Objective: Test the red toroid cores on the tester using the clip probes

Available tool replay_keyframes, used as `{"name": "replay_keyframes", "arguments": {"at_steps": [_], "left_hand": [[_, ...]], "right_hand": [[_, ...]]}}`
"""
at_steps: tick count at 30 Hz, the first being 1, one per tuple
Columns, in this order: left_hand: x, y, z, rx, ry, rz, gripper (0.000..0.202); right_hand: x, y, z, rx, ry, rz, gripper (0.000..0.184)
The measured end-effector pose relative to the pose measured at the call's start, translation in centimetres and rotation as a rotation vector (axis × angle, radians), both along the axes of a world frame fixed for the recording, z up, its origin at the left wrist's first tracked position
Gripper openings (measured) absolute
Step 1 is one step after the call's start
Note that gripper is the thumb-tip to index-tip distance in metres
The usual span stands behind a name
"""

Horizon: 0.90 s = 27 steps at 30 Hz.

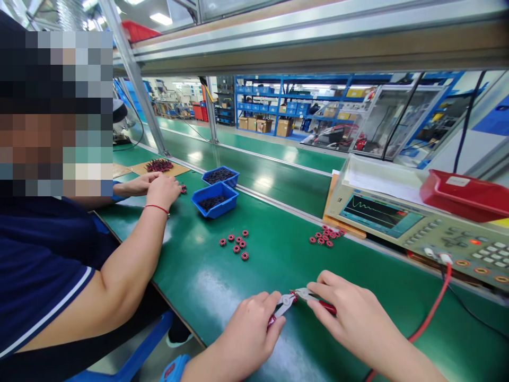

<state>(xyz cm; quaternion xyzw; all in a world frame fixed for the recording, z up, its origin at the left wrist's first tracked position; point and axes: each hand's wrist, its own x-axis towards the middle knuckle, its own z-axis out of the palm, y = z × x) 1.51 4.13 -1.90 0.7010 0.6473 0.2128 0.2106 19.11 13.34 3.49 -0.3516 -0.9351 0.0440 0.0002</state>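
Note:
My left hand (254,323) is closed around a test clip (285,302) with grey jaws and a red grip. In my right hand (348,302) is a second test clip (304,293), also grey-jawed with a red handle. A small red-and-black wound ring coil (295,298) sits between the two clip tips, just above or on the green bench; its contact with the bench is unclear. Loose ring coils (237,244) lie a little beyond my hands, and another cluster of ring coils (326,235) lies by the instrument.
A bench tester (397,212) with a lit screen stands at right, a red tray (465,193) on top. Its red cable (431,307) runs beside my right arm. Blue bins (217,204) hold dark parts. A co-worker's hands (159,188) handle parts at left.

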Motion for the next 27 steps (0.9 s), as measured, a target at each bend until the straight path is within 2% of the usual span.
{"name": "replay_keyframes", "arguments": {"at_steps": [12,19,27], "left_hand": [[0.0,0.0,-0.1,0.002,0.005,-0.005,0.025],[0.0,-0.1,0.0,-0.012,0.000,-0.005,0.025],[0.1,-0.1,0.1,-0.026,-0.023,-0.007,0.025]], "right_hand": [[0.2,0.1,-0.2,-0.015,0.067,-0.010,0.026],[2.0,0.9,-0.3,-0.158,0.229,-0.031,0.027],[3.2,0.6,-1.2,-0.229,0.191,-0.041,0.028]]}}
